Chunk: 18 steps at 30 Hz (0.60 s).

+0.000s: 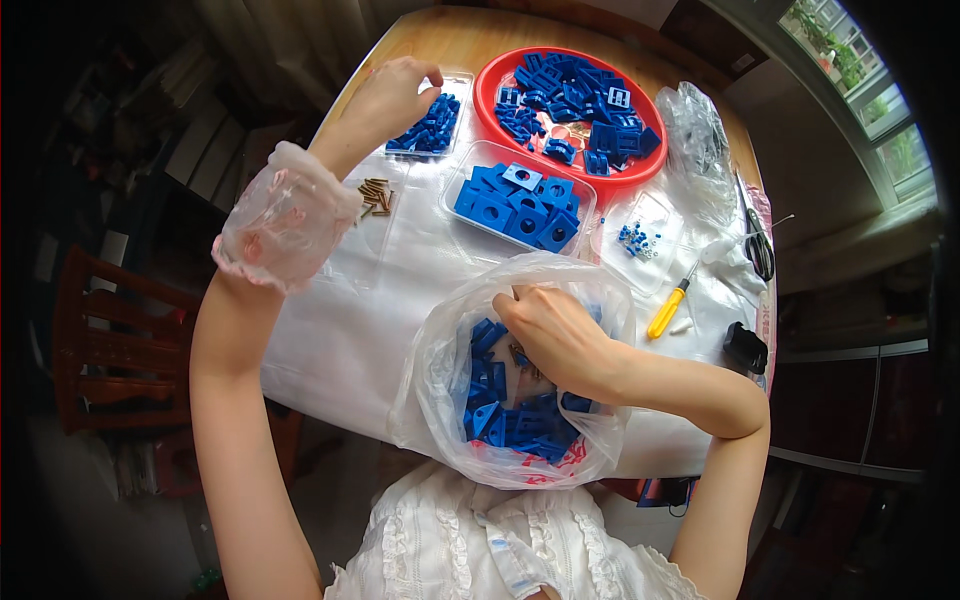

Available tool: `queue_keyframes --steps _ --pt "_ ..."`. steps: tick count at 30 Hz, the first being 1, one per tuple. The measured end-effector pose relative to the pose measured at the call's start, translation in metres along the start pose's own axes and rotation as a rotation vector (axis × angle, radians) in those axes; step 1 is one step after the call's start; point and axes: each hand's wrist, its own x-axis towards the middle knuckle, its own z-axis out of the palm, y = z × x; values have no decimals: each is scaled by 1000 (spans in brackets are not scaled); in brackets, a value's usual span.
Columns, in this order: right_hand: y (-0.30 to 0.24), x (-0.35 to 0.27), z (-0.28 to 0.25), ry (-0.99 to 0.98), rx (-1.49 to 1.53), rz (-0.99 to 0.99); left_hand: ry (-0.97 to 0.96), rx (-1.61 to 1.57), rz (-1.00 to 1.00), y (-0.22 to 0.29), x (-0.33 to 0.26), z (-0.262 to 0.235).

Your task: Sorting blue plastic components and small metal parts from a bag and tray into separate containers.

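Observation:
My left hand (398,97) is over the left edge of a clear tray (462,112) of small blue plastic pieces (425,125). Its fingers are bent, with thumb and forefinger apart and nothing visible between them. A pinkish translucent sleeve cover (285,222) is bunched on that forearm. My right hand (555,335) is curled over the mouth of a white plastic bag (425,400). Its fingertips are turned down out of sight, so what they hold is hidden. Inside the bag lie blue plastic pieces (530,425) and a few brass-coloured bits.
A red basin (487,110) of blue parts stands at the back. Square blue pieces with holes (490,212) fill a clear box. Brass screws (375,196) lie at left. Rightward are a tray of small blue-and-silver parts (638,240), a yellow-handled screwdriver (667,313), scissors (760,250) and a black object (745,348).

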Motion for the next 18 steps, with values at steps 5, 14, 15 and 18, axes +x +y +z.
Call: queue_keyframes --steps 5,14,15,18 --pt "-1 -19 -14 59 85 -22 -161 -476 -24 112 -65 -79" --pt "1 -48 -75 2 641 186 -475 -279 303 177 -174 -48" --pt "3 -50 -73 -32 709 209 -476 -222 297 180 -173 -45" --pt "3 -47 -67 -73 595 140 -537 -171 283 186 -171 -43"
